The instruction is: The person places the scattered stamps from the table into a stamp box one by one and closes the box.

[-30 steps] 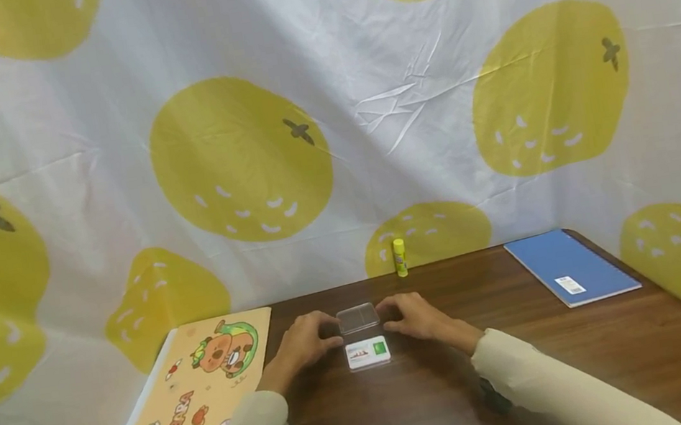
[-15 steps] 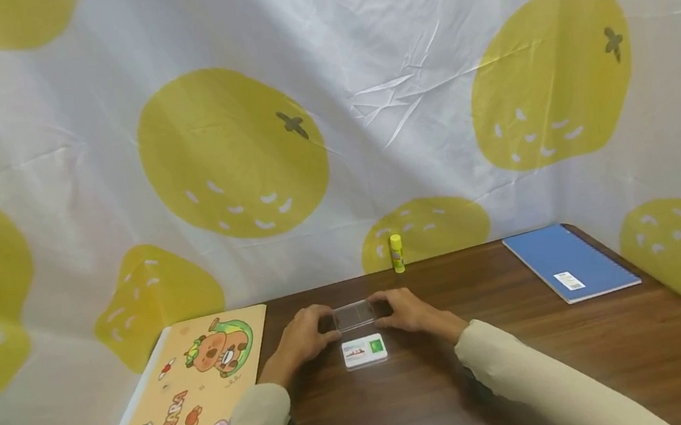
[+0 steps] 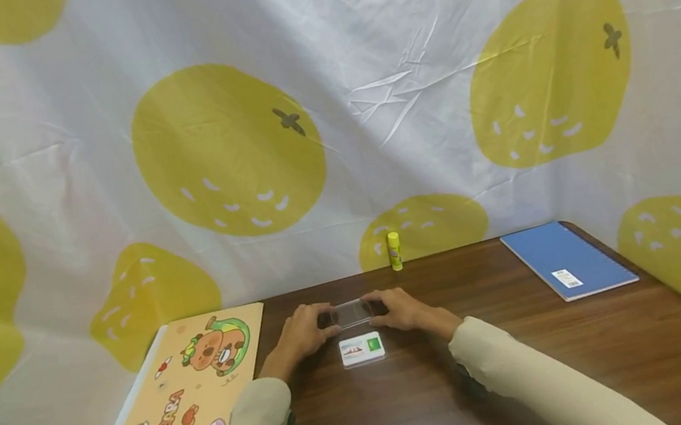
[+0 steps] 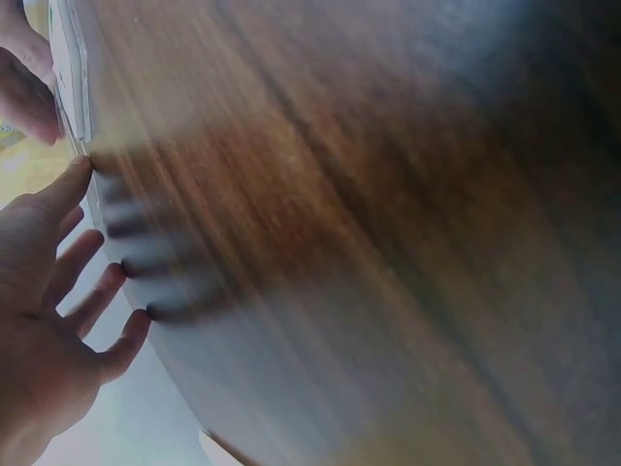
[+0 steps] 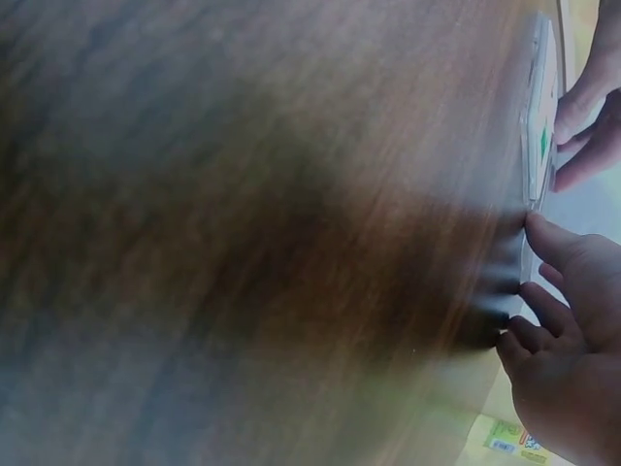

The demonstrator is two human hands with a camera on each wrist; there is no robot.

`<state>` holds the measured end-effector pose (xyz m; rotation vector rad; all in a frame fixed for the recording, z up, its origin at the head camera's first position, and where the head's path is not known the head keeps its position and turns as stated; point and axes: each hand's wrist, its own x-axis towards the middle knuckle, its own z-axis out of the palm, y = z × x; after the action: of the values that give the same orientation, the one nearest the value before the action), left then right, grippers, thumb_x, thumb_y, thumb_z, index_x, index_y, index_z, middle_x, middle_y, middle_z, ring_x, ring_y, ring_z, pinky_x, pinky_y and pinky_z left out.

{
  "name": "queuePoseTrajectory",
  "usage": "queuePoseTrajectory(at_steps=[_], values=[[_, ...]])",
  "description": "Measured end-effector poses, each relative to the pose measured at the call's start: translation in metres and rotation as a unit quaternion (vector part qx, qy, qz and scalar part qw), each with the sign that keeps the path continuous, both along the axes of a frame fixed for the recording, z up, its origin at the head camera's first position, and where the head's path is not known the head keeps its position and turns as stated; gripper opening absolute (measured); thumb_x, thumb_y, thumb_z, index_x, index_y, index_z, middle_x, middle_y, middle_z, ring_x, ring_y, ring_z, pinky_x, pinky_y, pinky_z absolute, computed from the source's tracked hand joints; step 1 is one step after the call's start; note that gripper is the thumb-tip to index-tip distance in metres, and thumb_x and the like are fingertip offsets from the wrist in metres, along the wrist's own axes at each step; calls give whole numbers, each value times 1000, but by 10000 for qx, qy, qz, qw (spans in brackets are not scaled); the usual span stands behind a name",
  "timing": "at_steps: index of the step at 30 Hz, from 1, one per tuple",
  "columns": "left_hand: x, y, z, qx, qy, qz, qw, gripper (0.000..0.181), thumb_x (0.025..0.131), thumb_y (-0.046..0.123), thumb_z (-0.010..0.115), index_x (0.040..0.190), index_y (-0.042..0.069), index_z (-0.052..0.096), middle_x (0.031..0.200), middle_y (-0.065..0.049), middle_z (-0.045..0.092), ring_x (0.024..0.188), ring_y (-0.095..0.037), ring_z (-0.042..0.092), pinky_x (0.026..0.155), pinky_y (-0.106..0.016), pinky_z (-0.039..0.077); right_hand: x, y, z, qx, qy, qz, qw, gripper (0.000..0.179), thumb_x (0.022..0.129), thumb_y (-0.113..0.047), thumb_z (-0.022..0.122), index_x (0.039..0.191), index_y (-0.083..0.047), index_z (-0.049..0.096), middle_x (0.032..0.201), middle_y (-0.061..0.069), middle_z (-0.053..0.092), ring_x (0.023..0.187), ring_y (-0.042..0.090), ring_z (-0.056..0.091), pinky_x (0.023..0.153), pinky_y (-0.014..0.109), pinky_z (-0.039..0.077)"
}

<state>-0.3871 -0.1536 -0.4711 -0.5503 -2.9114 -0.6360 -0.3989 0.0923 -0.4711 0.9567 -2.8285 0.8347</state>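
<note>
A clear, shallow plastic box lid (image 3: 351, 314) lies between both hands near the table's middle. My left hand (image 3: 301, 333) holds its left edge, thumb towards me and fingers on the far side. At the opposite edge, my right hand (image 3: 403, 311) grips it the same way. Just in front of the lid is a small clear case with white cards (image 3: 362, 348), the top one bearing a green patch. The right wrist view shows this card case (image 5: 541, 136) edge-on, beyond the thumb. Fingertips of both hands come down close to the tabletop in the wrist views.
A yellow glue stick (image 3: 395, 252) stands upright at the back of the brown table (image 3: 369, 419). To the left lies a large capybara-print folder (image 3: 178, 402); a blue spiral notebook (image 3: 562, 257) lies at the back right. A fruit-print curtain (image 3: 363, 93) hangs behind.
Both hands have closed in on the clear lid, the right hand's fingers moving left over its edge. The whole head view has shifted slightly; the card case stays in front of the lid.
</note>
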Motion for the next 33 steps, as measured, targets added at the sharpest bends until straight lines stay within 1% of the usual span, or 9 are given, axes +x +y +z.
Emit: queuePoseTrajectory(at_steps=[3,8,14,23,28,33], values=[[0,0,1,12,-9,-2,10000,41,90,30,82,126,12,74,130,-11,70,126,-34,63,102,-57,49,0,0,1,19,43,45,10000,48,95,-11,76,137,5,61,131,26,66,120,41,64,99,53,52],[0,-1,2,33,14,-41,10000,40,91,29,82,126,13,75,132,-11,70,128,-34,62,104,-57,49,0,-1,-2,-20,180,15,9998,42,95,-11,76,132,5,65,131,25,67,123,41,64,102,52,52],[3,-2,4,128,48,-140,9998,37,89,28,84,123,13,77,129,-11,72,124,-33,65,101,-55,51,1,-2,-2,-64,159,-81,9998,39,94,-10,77,131,2,68,130,23,68,122,39,65,101,51,52],[6,-3,2,243,39,-214,9995,33,89,26,84,119,14,78,127,-9,73,122,-31,65,101,-59,49,6,-2,-1,-166,117,-91,9998,38,93,-8,77,128,4,69,131,23,68,125,40,63,105,51,50],[8,-3,8,344,143,-272,9989,30,89,24,84,117,14,78,123,-7,74,119,-31,67,100,-56,51,7,-1,3,-314,208,-25,9993,37,93,-6,77,127,5,69,129,23,69,124,39,64,104,51,51],[10,-3,15,338,144,-209,9991,33,89,25,84,119,14,78,126,-6,73,124,-33,63,105,-54,48,10,0,8,-399,248,13,9989,37,93,-5,76,128,6,68,130,23,69,125,39,63,104,52,51]])
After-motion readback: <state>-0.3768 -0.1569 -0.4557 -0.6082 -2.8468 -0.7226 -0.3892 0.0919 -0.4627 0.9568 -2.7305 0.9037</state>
